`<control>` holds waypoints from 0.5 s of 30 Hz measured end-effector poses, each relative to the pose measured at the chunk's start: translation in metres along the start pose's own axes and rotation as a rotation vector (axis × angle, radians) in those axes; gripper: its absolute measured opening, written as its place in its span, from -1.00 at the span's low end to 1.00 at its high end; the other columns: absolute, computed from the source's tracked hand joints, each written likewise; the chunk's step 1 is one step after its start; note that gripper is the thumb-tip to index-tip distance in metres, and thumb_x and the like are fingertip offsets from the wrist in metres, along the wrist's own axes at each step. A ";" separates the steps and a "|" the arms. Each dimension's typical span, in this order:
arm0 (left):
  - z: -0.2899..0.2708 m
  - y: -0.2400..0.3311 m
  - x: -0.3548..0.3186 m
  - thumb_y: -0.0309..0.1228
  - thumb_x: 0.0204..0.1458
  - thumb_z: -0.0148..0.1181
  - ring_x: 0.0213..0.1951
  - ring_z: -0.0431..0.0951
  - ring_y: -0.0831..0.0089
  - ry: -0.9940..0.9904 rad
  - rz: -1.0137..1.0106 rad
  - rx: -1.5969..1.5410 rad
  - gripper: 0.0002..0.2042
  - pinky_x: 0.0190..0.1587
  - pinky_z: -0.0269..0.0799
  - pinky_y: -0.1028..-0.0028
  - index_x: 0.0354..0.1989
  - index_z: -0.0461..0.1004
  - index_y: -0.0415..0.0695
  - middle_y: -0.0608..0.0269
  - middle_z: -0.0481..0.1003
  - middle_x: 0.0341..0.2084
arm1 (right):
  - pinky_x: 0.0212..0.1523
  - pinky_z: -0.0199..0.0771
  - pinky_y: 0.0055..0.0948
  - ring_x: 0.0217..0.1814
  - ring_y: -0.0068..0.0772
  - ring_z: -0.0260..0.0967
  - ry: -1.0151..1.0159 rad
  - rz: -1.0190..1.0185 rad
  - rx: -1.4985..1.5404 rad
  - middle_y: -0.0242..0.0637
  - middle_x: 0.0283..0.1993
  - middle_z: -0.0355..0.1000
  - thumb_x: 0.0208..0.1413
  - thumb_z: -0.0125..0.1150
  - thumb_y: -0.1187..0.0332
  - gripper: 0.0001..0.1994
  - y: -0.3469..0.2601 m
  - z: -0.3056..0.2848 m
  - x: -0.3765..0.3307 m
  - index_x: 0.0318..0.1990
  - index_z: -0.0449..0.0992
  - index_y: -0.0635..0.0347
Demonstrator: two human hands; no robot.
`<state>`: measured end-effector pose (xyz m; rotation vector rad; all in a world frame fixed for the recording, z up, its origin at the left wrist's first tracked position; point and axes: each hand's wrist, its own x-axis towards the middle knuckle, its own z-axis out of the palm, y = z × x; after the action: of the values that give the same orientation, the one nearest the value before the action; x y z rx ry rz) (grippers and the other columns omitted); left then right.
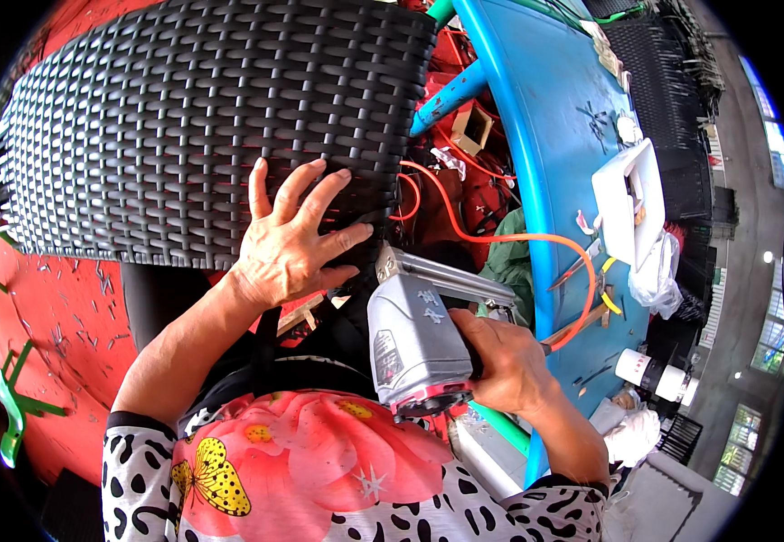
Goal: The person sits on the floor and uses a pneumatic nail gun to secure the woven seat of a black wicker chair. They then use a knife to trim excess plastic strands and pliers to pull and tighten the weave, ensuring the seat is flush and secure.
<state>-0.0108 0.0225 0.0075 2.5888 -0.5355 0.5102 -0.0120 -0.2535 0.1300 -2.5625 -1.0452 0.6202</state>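
Nearest to us we see our own patterned top, white with black spots and a big pink flower with a yellow butterfly. Just beyond it, on the right, our right hand (pixel 505 361) has its grip clenched around the handle of a grey staple gun (pixel 419 339), whose body stands upright with its nose pointing away from us toward the lower edge of the woven panel (pixel 202 126). An orange air hose (pixel 536 239) runs from the gun's handle, loops up to the right and curves back left behind the panel.

To the left and a little farther, our left hand (pixel 288 244) lies flat with its fingers spread, the grip released, pressing on the near right corner of the black woven panel. The panel is large, tilted up and away from us, and fills the far left of the scene over a red surface (pixel 57 316) strewn with small dark scraps.

On the right, a blue tabletop (pixel 559 117) stretches into the distance. On it we see a white tray (pixel 631 203) with a clear plastic bag beside it, and nearer, a white bottle (pixel 654 375) lying on its side.
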 end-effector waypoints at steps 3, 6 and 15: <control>0.000 0.000 0.001 -0.05 -0.50 0.43 0.23 0.12 0.12 -0.014 -0.009 0.003 -0.48 0.21 -0.28 -0.29 -0.18 0.55 0.32 0.23 0.18 0.17 | -0.33 0.45 -0.28 -0.34 -0.14 0.45 0.027 -0.007 -0.038 -0.17 -0.39 0.44 -0.49 0.46 0.33 -0.24 0.002 0.003 -0.004 0.05 0.30 0.24; 0.001 0.000 0.001 -0.09 -0.58 0.48 0.23 0.11 0.01 -0.026 0.018 0.031 -0.42 0.24 -0.31 -0.22 -0.17 0.54 0.30 0.11 0.16 0.20 | -0.34 0.44 -0.29 -0.35 -0.14 0.45 0.022 0.006 -0.029 -0.18 -0.42 0.43 -0.49 0.46 0.33 -0.26 0.003 0.001 -0.006 0.02 0.30 0.24; 0.001 0.004 0.004 -0.04 -0.49 0.44 0.20 0.15 0.04 -0.016 0.019 0.074 -0.50 0.23 -0.29 -0.23 -0.20 0.55 0.31 0.14 0.20 0.17 | -0.33 0.44 -0.33 -0.35 -0.22 0.45 0.044 -0.026 -0.059 -0.24 -0.40 0.42 -0.44 0.43 0.35 -0.28 0.006 0.000 -0.010 0.03 0.29 0.32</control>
<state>-0.0089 0.0180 0.0100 2.6627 -0.5567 0.5253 -0.0146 -0.2649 0.1300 -2.5963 -1.0958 0.5321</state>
